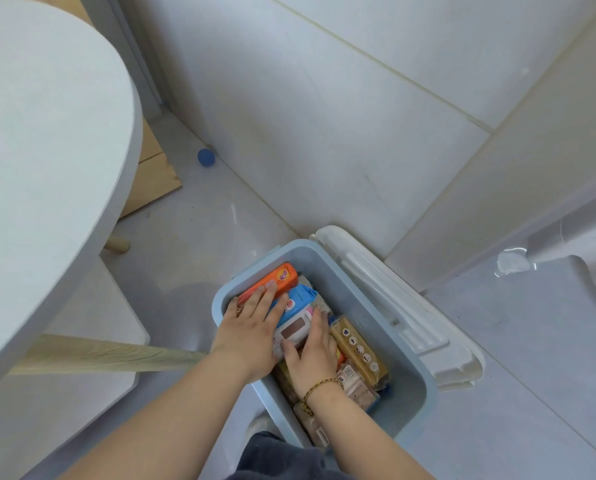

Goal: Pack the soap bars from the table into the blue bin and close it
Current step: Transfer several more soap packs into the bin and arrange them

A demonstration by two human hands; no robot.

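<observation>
Tidying inside the blue bin (pixel 407 396), left hand (pixel 251 320) lay flat on orange bar (pixel 282 277), right hand (pixel 312 351) gripped white pack (pixel 291 332); swinging lid (pixel 411 306) shut looked next.

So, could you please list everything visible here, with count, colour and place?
blue bin: one, light blue, on the floor
lid: one, white, open at the bin's right side
orange soap bar: one, orange, in the bin's far end
blue soap pack: one, blue and white, beside the orange bar
white soap pack: one, white and pink, middle of the bin
brown soap bars: several, brown and tan, bin's near part
table: one, white, at left
ball: one, blue, floor by the wall
bracelet: one, gold, right wrist
left hand: one, flat on the orange and blue packs
right hand: one, fingers round the white soap pack
</observation>
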